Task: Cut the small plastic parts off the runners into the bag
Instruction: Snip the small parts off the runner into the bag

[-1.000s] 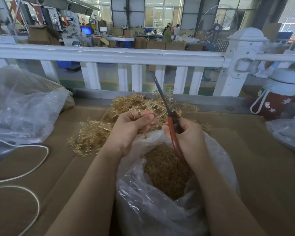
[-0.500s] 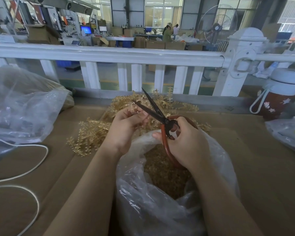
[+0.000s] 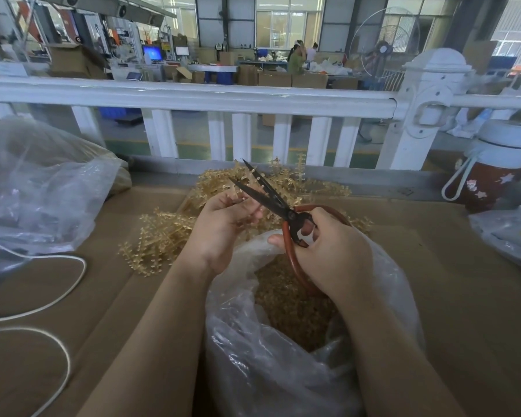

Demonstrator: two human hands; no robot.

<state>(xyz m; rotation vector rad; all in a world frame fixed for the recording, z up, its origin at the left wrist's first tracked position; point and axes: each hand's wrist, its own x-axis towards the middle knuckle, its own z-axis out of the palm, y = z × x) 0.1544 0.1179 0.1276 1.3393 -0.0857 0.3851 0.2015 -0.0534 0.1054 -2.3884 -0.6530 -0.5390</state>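
My left hand (image 3: 223, 224) pinches a pale gold plastic runner (image 3: 238, 192) above the mouth of a clear plastic bag (image 3: 283, 371). My right hand (image 3: 331, 251) grips red-handled scissors (image 3: 271, 197); their dark blades are spread apart and point up and left, right beside the runner. Cut gold parts (image 3: 289, 305) fill the bottom of the bag. A heap of uncut runners (image 3: 169, 233) lies on the cardboard-covered table just beyond and to the left of my hands.
A large clear bag (image 3: 36, 188) sits at the left, with a white cord (image 3: 57, 290) looping in front of it. A red bottle with a white lid (image 3: 494, 176) stands at the right, another bag (image 3: 512, 233) beside it. A white railing (image 3: 193, 94) borders the table's far edge.
The scissors swung from near upright and closed to tilted left with blades spread. My right hand rotated with them. My left hand kept holding the runner over the bag.
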